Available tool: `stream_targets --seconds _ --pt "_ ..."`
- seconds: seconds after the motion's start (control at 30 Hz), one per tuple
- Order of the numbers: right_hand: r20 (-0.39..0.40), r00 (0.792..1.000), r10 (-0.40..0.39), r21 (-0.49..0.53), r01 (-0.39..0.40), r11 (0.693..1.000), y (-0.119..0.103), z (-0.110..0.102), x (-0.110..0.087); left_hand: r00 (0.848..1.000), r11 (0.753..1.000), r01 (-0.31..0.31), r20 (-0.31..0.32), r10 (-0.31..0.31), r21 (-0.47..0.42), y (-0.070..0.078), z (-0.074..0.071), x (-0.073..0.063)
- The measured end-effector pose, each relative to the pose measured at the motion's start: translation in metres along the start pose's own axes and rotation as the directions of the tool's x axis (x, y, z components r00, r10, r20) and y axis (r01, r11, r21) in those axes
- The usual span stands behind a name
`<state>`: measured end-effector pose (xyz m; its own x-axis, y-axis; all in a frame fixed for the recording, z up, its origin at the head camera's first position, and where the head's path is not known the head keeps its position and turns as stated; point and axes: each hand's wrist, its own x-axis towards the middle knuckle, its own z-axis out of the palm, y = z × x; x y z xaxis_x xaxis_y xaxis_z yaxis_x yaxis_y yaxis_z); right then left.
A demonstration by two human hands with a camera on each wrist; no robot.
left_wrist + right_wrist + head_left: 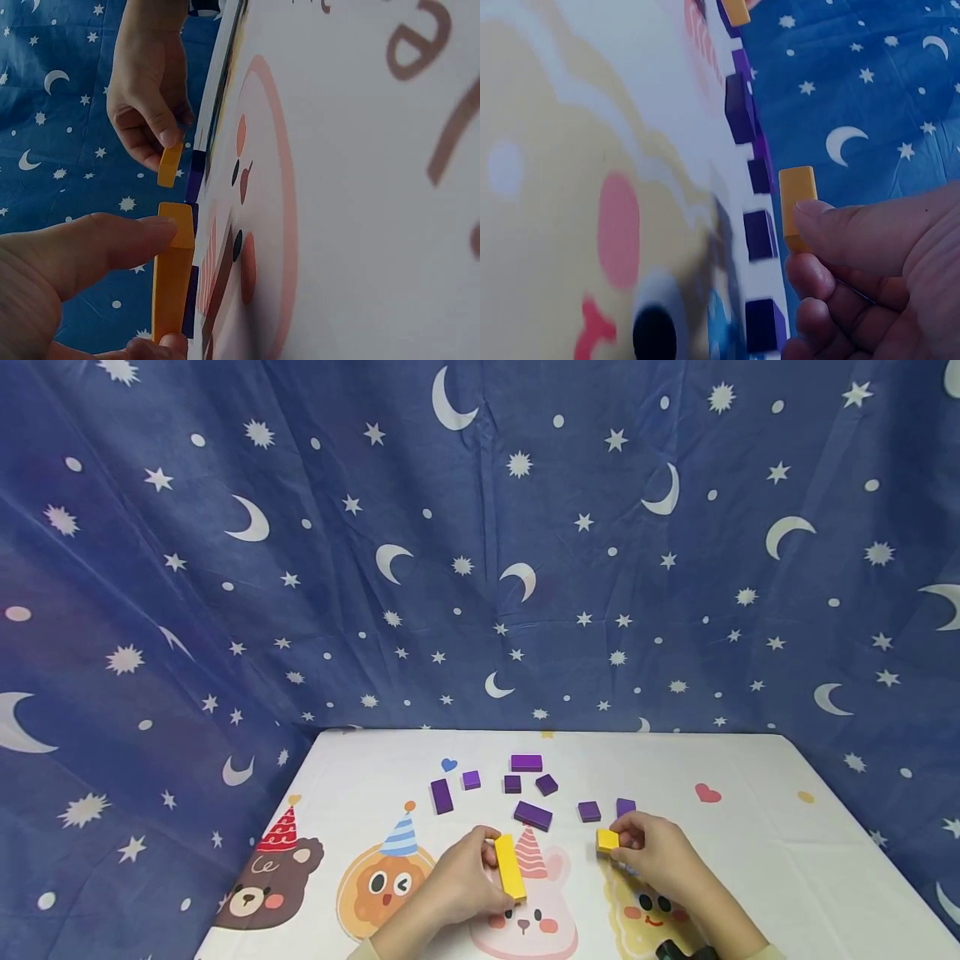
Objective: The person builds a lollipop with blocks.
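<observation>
In the head view my left hand point(471, 878) pinches a long yellow block point(510, 868) between thumb and fingers, above the printed rabbit. The left wrist view shows the thumb on one end of that block point(172, 277) and fingertips at the other. My right hand point(658, 850) pinches a small yellow block point(607, 841); the right wrist view shows the thumb across this block point(798, 199). Beyond the hands, purple blocks lie on the table, among them a long one point(533, 816), a small one point(589, 812) and another point(626, 807) just behind the right hand.
More purple blocks lie farther back, including a long one point(527, 763), a tilted one point(442, 797) and a small one point(471, 780). A white cloth point(780, 852) with cartoon prints covers the table. A black object point(684, 952) shows at the bottom edge. A blue star-patterned curtain point(555, 652) hangs behind.
</observation>
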<state>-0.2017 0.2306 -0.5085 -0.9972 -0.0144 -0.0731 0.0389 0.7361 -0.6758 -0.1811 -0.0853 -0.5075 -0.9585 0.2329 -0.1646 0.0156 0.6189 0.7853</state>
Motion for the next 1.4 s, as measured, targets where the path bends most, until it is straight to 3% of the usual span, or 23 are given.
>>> stream_targets --seconds 0.63,1.07,1.4 --pt "0.009 0.997 -0.075 0.043 0.074 0.996 -0.038 0.037 0.005 0.994 0.996 -0.084 0.067 0.082 0.027 0.002 0.012 -0.002" --pt "0.015 0.987 -0.158 0.028 0.157 0.987 -0.043 0.058 0.012 0.989 0.985 -0.123 0.102 0.111 0.122 0.004 0.022 -0.005" --pt "0.023 0.983 -0.184 0.012 0.184 0.983 -0.046 0.068 0.015 0.984 0.978 -0.151 0.117 0.135 0.143 0.003 0.024 -0.007"
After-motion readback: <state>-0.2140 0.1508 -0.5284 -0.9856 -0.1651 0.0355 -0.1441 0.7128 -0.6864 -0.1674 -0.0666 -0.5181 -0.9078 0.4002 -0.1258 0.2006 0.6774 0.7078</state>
